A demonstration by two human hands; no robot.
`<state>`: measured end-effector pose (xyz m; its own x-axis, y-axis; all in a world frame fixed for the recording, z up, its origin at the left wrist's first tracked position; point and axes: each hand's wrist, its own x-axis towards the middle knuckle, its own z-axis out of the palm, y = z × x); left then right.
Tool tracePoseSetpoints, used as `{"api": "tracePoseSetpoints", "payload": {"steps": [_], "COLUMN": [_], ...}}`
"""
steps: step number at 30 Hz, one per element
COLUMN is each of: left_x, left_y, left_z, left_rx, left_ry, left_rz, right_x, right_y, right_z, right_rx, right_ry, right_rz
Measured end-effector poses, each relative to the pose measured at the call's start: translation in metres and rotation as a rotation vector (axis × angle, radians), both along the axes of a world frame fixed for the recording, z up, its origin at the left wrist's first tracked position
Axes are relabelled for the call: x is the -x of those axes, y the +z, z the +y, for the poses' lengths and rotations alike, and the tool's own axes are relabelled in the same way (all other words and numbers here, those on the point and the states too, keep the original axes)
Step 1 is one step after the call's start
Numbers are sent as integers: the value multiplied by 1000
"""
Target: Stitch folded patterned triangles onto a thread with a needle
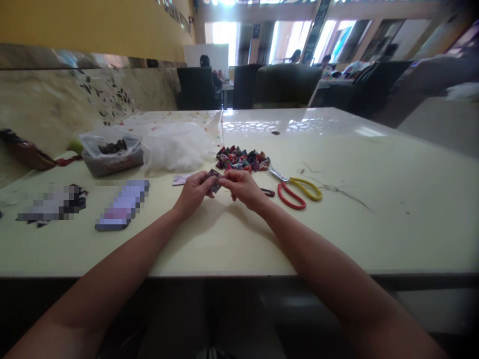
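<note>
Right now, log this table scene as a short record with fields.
left hand: pinches a small patterned fabric piece together with the other hand
right hand: fingers on the same piece, just above the table
behind the hands: pile of folded patterned pieces
right of the hands: scissors with red and yellow handles, lying flat
left side: plastic bag with dark scraps, white stuffing
background: dark chairs, people seated far off

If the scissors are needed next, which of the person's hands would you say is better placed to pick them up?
Probably the right hand. The scissors lie on the table just to its right, handles toward it. The left hand sits farther away, and both hands pinch the small fabric piece.
</note>
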<state>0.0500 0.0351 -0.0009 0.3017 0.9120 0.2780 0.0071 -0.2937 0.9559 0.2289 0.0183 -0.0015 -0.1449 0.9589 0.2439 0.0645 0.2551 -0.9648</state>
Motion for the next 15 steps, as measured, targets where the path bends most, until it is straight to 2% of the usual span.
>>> {"api": "tracePoseSetpoints", "payload": {"steps": [15], "left_x": [0], "left_y": [1], "left_z": [-1], "left_rx": [-35], "left_ry": [-4], "left_rz": [13], "right_x": [0], "right_y": [1], "right_z": [0], "right_rx": [32], "right_ry": [23], "right_rz": [31]}}
